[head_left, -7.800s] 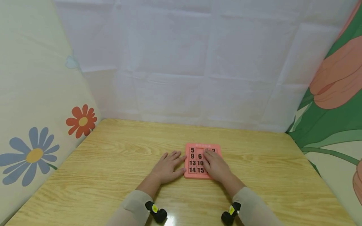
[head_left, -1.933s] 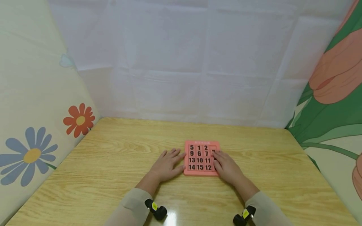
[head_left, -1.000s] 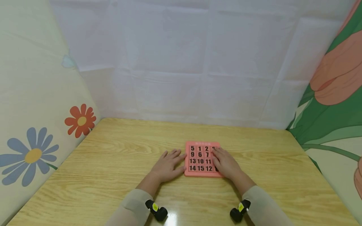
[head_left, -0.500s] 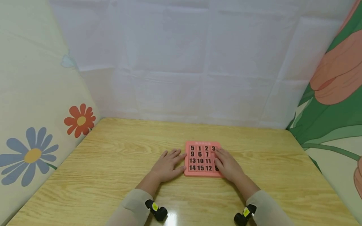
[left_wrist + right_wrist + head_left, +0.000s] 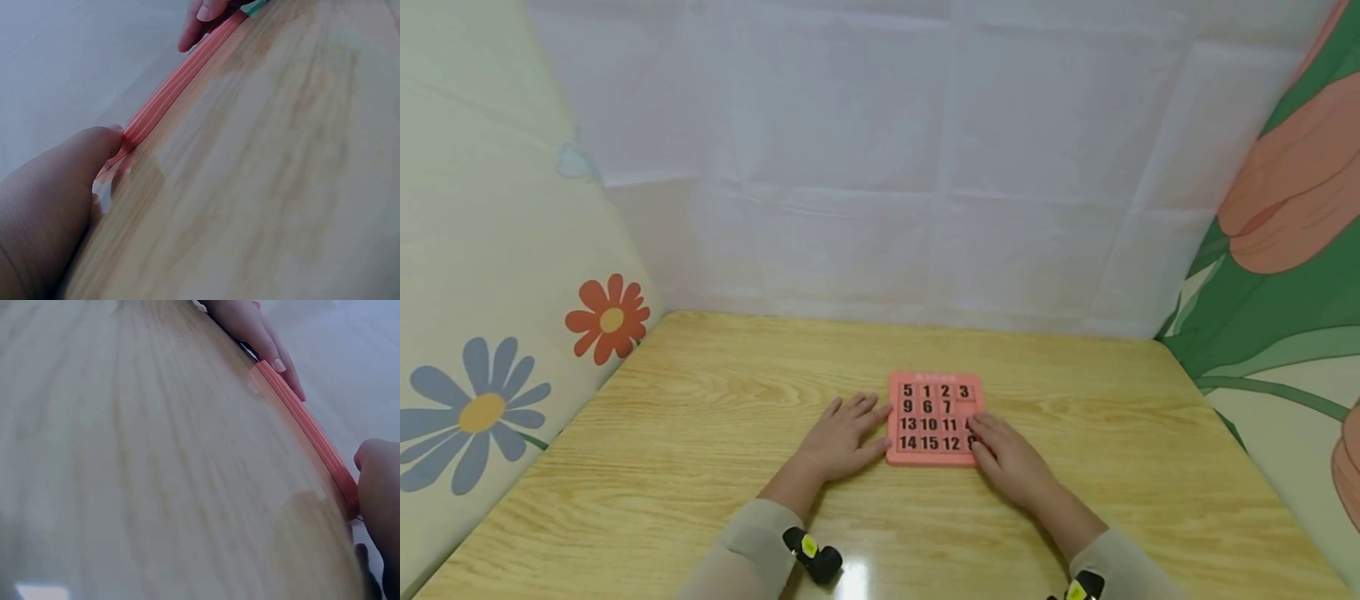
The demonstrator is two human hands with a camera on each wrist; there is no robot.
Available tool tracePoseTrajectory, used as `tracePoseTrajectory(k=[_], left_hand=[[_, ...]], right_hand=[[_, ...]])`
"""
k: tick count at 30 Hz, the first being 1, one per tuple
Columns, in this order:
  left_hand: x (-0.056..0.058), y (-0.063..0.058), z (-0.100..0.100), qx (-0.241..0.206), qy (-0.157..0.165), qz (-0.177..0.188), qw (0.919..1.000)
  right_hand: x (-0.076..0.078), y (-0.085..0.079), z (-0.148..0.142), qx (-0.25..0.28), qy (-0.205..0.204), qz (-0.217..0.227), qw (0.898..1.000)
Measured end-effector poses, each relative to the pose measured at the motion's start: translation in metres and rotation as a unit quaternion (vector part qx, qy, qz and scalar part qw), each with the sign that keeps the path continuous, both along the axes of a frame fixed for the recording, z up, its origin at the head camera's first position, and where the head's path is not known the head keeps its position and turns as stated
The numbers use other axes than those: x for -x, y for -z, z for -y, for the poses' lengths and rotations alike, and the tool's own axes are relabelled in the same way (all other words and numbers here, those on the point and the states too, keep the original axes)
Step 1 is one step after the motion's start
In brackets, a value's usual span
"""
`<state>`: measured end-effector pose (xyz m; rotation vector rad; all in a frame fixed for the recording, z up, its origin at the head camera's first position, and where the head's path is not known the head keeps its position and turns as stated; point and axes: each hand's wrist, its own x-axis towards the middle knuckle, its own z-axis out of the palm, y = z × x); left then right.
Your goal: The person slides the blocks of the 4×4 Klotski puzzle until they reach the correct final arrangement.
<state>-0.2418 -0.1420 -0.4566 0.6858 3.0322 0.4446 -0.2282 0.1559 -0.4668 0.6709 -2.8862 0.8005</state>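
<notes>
A pink sliding number puzzle [image 5: 936,459] lies flat on the table in the head view. Its top row reads 5, 1, 2, 3, and the gap [image 5: 965,407] sits at the right end of the second row. My left hand [image 5: 838,442] rests at the puzzle's left side, index fingertip and thumb touching the frame. Over the lower right part of the puzzle, my right hand [image 5: 1015,462] has its extended fingers on the right column, partly covering the 4 and 8 tiles. In both wrist views only the puzzle's near edge [image 5: 306,422] shows.
The wooden table [image 5: 715,383] extends around the puzzle on all sides. A white sheet [image 5: 880,167] hangs behind it. Flowered cloth panels [image 5: 482,250] stand at the left and right.
Earlier the gap moved from the top row's second place to its right end as 1 and 2 slid left. Tile 3 then slid up. My right hand has since moved nearer; the left stays.
</notes>
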Motion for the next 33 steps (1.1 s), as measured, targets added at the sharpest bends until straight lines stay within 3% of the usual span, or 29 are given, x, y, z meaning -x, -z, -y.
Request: tracePoseTrajectory(k=[9,22,33], left_hand=[[0.0,0.001,0.001,0.002,-0.001,-0.002,1.0],[0.001,0.001,0.0,0.0,-0.002,0.001,1.0],[0.001,0.0,0.0,0.002,-0.003,0.004,1.0]], right_hand=[[-0.008,0.0,0.0,-0.006,-0.007,-0.005,1.0],[0.003,0.0,0.004,-0.004,-0.003,-0.025,1.0],[0.011,-0.003,0.007,-0.006,0.007,0.0,1.0]])
